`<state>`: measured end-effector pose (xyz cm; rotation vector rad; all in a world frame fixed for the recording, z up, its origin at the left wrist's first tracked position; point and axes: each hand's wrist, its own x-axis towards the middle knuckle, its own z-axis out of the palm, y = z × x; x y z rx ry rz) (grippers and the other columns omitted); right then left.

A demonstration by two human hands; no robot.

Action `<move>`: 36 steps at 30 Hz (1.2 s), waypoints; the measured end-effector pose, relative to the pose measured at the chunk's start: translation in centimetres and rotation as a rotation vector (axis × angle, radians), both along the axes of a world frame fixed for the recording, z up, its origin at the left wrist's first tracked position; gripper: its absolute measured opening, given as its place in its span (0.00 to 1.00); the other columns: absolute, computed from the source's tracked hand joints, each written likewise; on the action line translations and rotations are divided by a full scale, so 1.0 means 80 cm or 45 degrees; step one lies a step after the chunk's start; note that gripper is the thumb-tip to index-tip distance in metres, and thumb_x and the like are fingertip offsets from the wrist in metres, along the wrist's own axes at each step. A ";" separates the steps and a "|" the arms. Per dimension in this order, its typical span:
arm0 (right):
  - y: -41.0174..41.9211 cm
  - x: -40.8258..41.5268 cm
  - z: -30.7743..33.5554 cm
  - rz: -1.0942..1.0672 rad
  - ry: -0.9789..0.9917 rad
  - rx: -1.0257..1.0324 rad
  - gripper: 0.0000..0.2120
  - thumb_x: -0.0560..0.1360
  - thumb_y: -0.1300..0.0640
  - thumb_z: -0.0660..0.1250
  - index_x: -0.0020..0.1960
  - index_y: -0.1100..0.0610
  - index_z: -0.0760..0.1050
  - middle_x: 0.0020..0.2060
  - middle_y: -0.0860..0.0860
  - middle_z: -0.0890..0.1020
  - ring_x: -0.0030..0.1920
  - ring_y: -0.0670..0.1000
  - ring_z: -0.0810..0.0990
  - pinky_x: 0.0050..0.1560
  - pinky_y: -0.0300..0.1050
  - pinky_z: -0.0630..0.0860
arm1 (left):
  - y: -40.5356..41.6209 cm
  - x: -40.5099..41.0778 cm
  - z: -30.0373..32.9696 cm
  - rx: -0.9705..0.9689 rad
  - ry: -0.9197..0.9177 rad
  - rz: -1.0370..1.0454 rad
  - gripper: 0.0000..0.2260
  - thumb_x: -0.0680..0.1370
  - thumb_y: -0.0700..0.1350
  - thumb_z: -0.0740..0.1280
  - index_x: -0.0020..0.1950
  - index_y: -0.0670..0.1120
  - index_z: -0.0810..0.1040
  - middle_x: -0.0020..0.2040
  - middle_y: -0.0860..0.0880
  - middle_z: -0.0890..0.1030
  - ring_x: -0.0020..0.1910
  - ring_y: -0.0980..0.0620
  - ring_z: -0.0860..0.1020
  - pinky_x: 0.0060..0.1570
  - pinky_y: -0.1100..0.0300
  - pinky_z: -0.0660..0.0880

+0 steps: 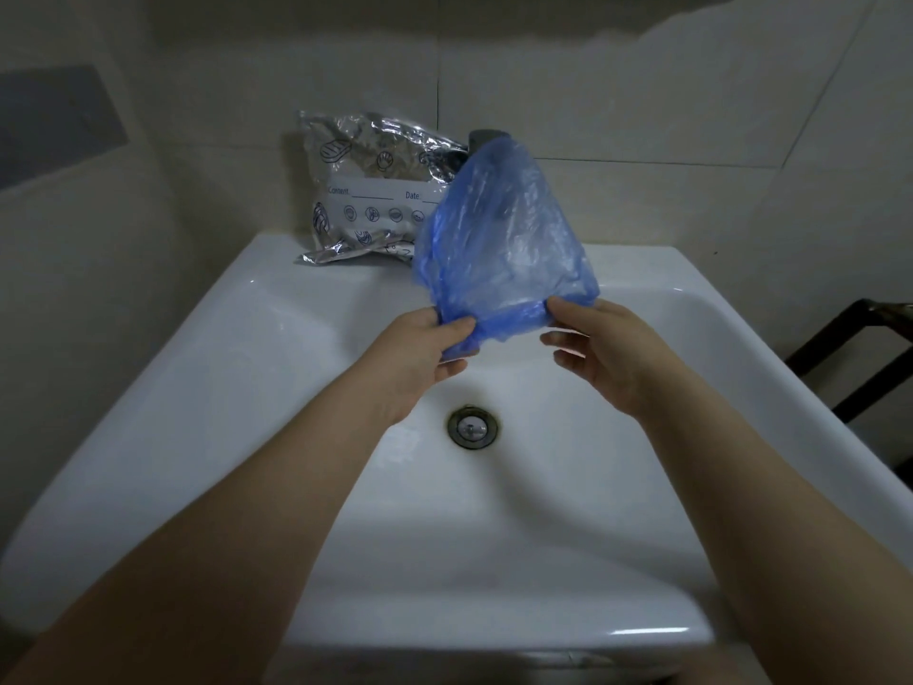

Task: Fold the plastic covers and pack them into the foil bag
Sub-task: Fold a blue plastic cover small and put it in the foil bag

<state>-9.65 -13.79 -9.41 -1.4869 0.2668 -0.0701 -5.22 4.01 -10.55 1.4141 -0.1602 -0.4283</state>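
A translucent blue plastic cover (504, 239) stands up in the air above the white sink basin, its gathered lower edge held between both hands. My left hand (420, 353) pinches the cover's lower left corner with thumb and fingers. My right hand (602, 348) pinches the lower right corner with its thumb on top, the other fingers spread beneath. A crinkled silver foil bag (365, 190) with printed icons and "Content" and "Date" fields leans against the wall on the sink's back ledge, behind and left of the cover.
The white ceramic sink (247, 368) fills the view, with a metal drain (472, 427) in the middle. A grey tap (484, 138) peeks out behind the cover's top. A dark wooden frame (859, 358) stands at the right. Tiled wall behind.
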 end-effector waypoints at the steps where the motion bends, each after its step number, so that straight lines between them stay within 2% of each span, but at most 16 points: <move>1: -0.001 0.000 0.000 -0.009 -0.010 0.013 0.02 0.76 0.58 0.65 0.48 0.56 0.75 0.38 0.50 0.79 0.39 0.46 0.78 0.40 0.38 0.73 | 0.000 0.000 -0.002 0.046 -0.046 -0.007 0.05 0.80 0.40 0.61 0.55 0.43 0.74 0.42 0.49 0.79 0.40 0.57 0.78 0.38 0.68 0.76; 5: 0.004 0.000 0.003 0.014 -0.076 0.159 0.01 0.76 0.64 0.64 0.46 0.61 0.74 0.31 0.53 0.74 0.29 0.46 0.75 0.33 0.35 0.74 | -0.004 -0.003 -0.003 0.076 -0.104 -0.036 0.07 0.81 0.39 0.58 0.58 0.43 0.72 0.45 0.49 0.79 0.42 0.56 0.80 0.40 0.68 0.77; 8: 0.005 0.000 0.005 0.013 -0.124 0.205 0.03 0.76 0.67 0.62 0.46 0.62 0.74 0.28 0.52 0.75 0.28 0.46 0.74 0.31 0.35 0.74 | -0.006 -0.007 0.002 0.008 -0.114 -0.076 0.09 0.81 0.40 0.59 0.60 0.43 0.72 0.46 0.48 0.80 0.42 0.55 0.81 0.43 0.67 0.78; 11: 0.002 -0.001 0.005 0.003 -0.124 0.172 0.04 0.76 0.66 0.61 0.47 0.60 0.74 0.26 0.50 0.77 0.28 0.46 0.74 0.31 0.35 0.74 | -0.006 -0.012 0.006 0.023 -0.165 -0.124 0.08 0.78 0.41 0.64 0.57 0.47 0.73 0.48 0.49 0.81 0.39 0.54 0.82 0.44 0.63 0.79; 15: -0.001 0.001 0.005 -0.036 -0.027 0.188 0.04 0.77 0.65 0.59 0.49 0.61 0.72 0.25 0.51 0.77 0.25 0.46 0.74 0.26 0.34 0.72 | -0.006 -0.013 0.003 0.113 -0.205 -0.078 0.08 0.79 0.37 0.61 0.56 0.47 0.72 0.39 0.47 0.82 0.33 0.55 0.82 0.37 0.63 0.79; 20: -0.016 0.002 0.010 -0.021 -0.056 0.517 0.11 0.76 0.67 0.55 0.47 0.59 0.75 0.23 0.51 0.73 0.22 0.45 0.69 0.22 0.32 0.65 | 0.004 -0.004 0.009 -0.241 -0.081 -0.132 0.10 0.81 0.37 0.56 0.54 0.50 0.73 0.31 0.50 0.81 0.29 0.55 0.79 0.30 0.66 0.76; 22: -0.024 -0.002 0.011 0.113 -0.154 0.557 0.07 0.68 0.66 0.65 0.42 0.58 0.79 0.25 0.51 0.75 0.23 0.45 0.71 0.25 0.33 0.69 | 0.007 -0.003 0.011 -0.349 -0.048 -0.160 0.12 0.81 0.35 0.54 0.51 0.48 0.74 0.30 0.50 0.80 0.27 0.57 0.78 0.30 0.66 0.75; 23: -0.027 -0.004 0.011 0.201 -0.205 0.567 0.07 0.60 0.63 0.72 0.38 0.58 0.81 0.25 0.51 0.76 0.24 0.46 0.74 0.26 0.34 0.71 | 0.009 -0.002 0.011 -0.384 -0.037 -0.172 0.13 0.80 0.33 0.53 0.49 0.46 0.74 0.29 0.50 0.80 0.27 0.57 0.77 0.30 0.66 0.75; 25: -0.038 -0.005 0.006 0.340 -0.250 0.526 0.16 0.45 0.57 0.78 0.32 0.59 0.82 0.27 0.52 0.79 0.27 0.47 0.78 0.30 0.36 0.76 | 0.016 0.000 0.012 -0.416 -0.032 -0.204 0.14 0.77 0.29 0.54 0.43 0.43 0.76 0.29 0.48 0.80 0.27 0.55 0.77 0.31 0.63 0.77; 27: -0.048 -0.007 0.005 0.364 -0.240 0.402 0.19 0.44 0.52 0.77 0.32 0.59 0.82 0.29 0.53 0.82 0.29 0.50 0.80 0.32 0.38 0.77 | 0.023 0.002 0.012 -0.307 -0.102 -0.237 0.12 0.70 0.30 0.62 0.37 0.43 0.82 0.32 0.48 0.82 0.30 0.53 0.80 0.33 0.62 0.78; 28: -0.051 -0.007 0.005 0.340 -0.199 0.330 0.16 0.48 0.49 0.76 0.30 0.59 0.82 0.29 0.53 0.82 0.30 0.50 0.81 0.33 0.39 0.78 | 0.026 0.003 0.012 -0.202 -0.164 -0.240 0.12 0.66 0.32 0.63 0.34 0.45 0.84 0.33 0.49 0.82 0.32 0.54 0.80 0.34 0.62 0.78; 29: -0.048 -0.009 0.007 0.301 -0.128 0.227 0.16 0.58 0.45 0.72 0.28 0.59 0.81 0.29 0.53 0.82 0.29 0.50 0.80 0.33 0.38 0.77 | 0.027 0.002 0.012 -0.102 -0.223 -0.222 0.12 0.65 0.36 0.62 0.31 0.46 0.84 0.31 0.50 0.82 0.32 0.56 0.80 0.35 0.64 0.77; 31: -0.043 -0.007 0.006 0.222 0.002 -0.142 0.28 0.76 0.44 0.58 0.27 0.61 0.79 0.28 0.53 0.81 0.28 0.48 0.79 0.31 0.35 0.74 | 0.024 -0.001 0.013 0.143 -0.358 -0.120 0.11 0.64 0.43 0.61 0.23 0.46 0.80 0.24 0.52 0.77 0.26 0.59 0.74 0.32 0.68 0.73; 32: -0.038 -0.006 0.004 0.163 0.015 -0.332 0.29 0.78 0.44 0.57 0.28 0.62 0.78 0.28 0.54 0.81 0.29 0.47 0.78 0.31 0.34 0.74 | 0.020 -0.003 0.014 0.321 -0.442 -0.059 0.11 0.64 0.48 0.64 0.22 0.46 0.77 0.23 0.52 0.74 0.25 0.57 0.71 0.32 0.68 0.70; 34: -0.026 -0.002 0.002 0.085 -0.022 -0.552 0.20 0.75 0.49 0.66 0.30 0.62 0.75 0.28 0.54 0.78 0.30 0.47 0.76 0.32 0.34 0.74 | 0.010 -0.005 0.013 0.619 -0.515 0.092 0.20 0.68 0.59 0.68 0.25 0.44 0.73 0.25 0.50 0.70 0.27 0.52 0.68 0.34 0.61 0.66; 36: -0.022 0.000 0.000 0.094 -0.057 -0.508 0.14 0.72 0.58 0.71 0.31 0.59 0.71 0.28 0.55 0.74 0.30 0.48 0.75 0.33 0.37 0.73 | 0.002 -0.008 0.010 0.604 -0.554 0.211 0.25 0.73 0.55 0.69 0.26 0.39 0.70 0.27 0.45 0.67 0.29 0.49 0.65 0.34 0.58 0.62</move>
